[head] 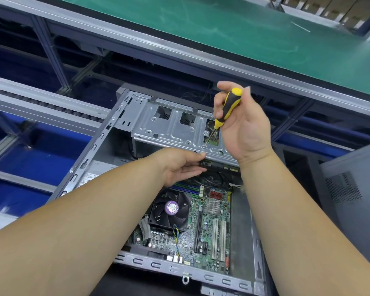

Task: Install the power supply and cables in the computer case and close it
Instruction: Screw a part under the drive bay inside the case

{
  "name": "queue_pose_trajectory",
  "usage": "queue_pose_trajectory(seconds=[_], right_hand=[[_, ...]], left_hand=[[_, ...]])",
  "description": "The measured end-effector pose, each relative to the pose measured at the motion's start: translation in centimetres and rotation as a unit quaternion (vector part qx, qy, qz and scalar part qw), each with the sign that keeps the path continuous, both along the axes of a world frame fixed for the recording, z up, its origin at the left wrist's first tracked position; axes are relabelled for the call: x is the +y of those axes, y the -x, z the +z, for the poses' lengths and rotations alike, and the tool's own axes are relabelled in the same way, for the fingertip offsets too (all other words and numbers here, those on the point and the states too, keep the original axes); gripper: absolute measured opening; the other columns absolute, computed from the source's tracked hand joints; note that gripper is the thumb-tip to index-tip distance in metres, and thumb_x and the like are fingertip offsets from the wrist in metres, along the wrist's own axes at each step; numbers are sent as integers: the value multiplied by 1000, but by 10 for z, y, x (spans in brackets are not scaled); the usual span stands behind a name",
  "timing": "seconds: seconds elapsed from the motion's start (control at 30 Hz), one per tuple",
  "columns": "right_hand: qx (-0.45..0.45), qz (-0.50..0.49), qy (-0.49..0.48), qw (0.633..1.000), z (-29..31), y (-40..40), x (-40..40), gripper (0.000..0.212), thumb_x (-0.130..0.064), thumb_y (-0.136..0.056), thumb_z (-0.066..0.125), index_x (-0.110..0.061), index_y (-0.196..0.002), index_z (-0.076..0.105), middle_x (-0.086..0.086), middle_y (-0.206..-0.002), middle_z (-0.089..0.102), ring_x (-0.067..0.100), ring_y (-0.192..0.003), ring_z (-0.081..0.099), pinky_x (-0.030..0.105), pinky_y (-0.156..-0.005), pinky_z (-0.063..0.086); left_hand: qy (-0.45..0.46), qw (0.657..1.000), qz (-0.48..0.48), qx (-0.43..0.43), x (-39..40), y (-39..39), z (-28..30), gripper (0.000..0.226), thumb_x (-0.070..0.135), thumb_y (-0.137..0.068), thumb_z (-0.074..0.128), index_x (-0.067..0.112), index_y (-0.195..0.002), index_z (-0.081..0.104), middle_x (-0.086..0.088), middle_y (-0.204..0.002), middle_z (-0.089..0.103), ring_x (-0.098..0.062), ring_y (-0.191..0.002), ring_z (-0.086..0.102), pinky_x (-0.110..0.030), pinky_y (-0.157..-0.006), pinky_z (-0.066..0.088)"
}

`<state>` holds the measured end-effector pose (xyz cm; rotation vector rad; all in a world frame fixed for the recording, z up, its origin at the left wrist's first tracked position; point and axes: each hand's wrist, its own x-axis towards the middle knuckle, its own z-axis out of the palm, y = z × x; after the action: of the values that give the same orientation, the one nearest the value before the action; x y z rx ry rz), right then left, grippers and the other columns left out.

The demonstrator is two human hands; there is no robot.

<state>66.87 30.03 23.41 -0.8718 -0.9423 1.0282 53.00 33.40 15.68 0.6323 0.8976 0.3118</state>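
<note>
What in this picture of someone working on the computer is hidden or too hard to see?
All in the head view:
- Screw under the screwdriver tip: too small to read its head.
- Inside of the metal drive cage: dark, and the left hand covers its opening.
- Right hand hides the cage's right end.
- Fan label: print too small.
- Grey panel at right: cut off by the edge.
- Power supply: mostly behind the left forearm.

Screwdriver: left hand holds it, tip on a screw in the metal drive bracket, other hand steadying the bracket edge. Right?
Not quite. The head view shows the right hand gripping the screwdriver, tip on a screw in the drive bracket. The left hand is at the bracket's edge.
</note>
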Motion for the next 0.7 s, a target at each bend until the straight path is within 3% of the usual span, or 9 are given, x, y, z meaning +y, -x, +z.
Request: queue_pose_trajectory(seconds=[0.1,0.17,0.2,0.23,0.3,0.4,0.53,0.63,0.7], right_hand=[[-10,12,7,1000,-4,-2,-2,28,-24,-101,40,-7,-103,62,4,-94,64,25,-98,60,39,-99,46],[-34,20,-2,999,-4,-3,-1,10,-15,-98,49,-10,-97,58,2,-94,68,31,-110,62,43,-107,42],[-36,21,-5,999,-1,-4,0,4,-10,-96,53,-12,-93,54,2,-92,69,31,-109,64,43,-106,44],[-38,10,0,999,1,-5,1,11,-6,-94,56,-14,-89,49,2,-89,70,30,-104,66,43,-103,47],[-49,-5,5,999,2,-7,2,18,-6,-93,58,-16,-86,46,2,-83,69,22,-81,67,38,-87,51],[-45,-3,10,999,4,-2,2,6,-18,-97,51,-15,-92,50,1,-78,59,15,-65,47,28,-68,39],[-4,2,7,1000,3,-1,-1,37,-30,-104,33,-5,-111,61,8,-87,57,18,-75,49,29,-75,43],[-17,-4,4,1000,1,-2,-1,21,-19,-100,43,-7,-106,58,5,-91,62,22,-91,60,34,-89,47],[-29,2,2,1000,1,-4,0,8,-15,-98,48,-11,-101,54,3,-91,66,25,-93,64,35,-90,48]], left_hand=[[-1,1000,0,0,1,0,0,11,10,-83,73,3,-87,65,-7,-67,72,-20,-74,73,-25,-70,60],[0,1000,2,0,0,0,0,11,10,-83,73,2,-86,65,-7,-65,72,-20,-73,73,-25,-69,60],[1,1000,2,0,0,0,0,12,10,-83,73,2,-87,65,-7,-65,72,-20,-72,73,-25,-69,60],[1,1000,2,0,0,0,0,12,10,-83,73,2,-87,65,-7,-65,72,-20,-72,73,-25,-68,60],[-1,1000,1,0,0,0,0,12,10,-82,73,2,-87,65,-7,-66,72,-20,-72,73,-24,-67,60],[-1,1000,-1,1,0,0,0,12,10,-83,73,3,-87,65,-8,-68,73,-20,-75,73,-25,-69,60],[6,1000,1,0,0,0,1,10,10,-83,72,3,-85,65,-9,-70,72,-21,-76,72,-25,-67,60],[6,1000,1,1,0,0,1,10,10,-83,72,2,-85,65,-8,-69,72,-21,-75,72,-25,-67,60],[5,1000,1,2,0,0,1,10,10,-83,72,2,-86,65,-8,-69,72,-21,-76,72,-25,-68,60]])
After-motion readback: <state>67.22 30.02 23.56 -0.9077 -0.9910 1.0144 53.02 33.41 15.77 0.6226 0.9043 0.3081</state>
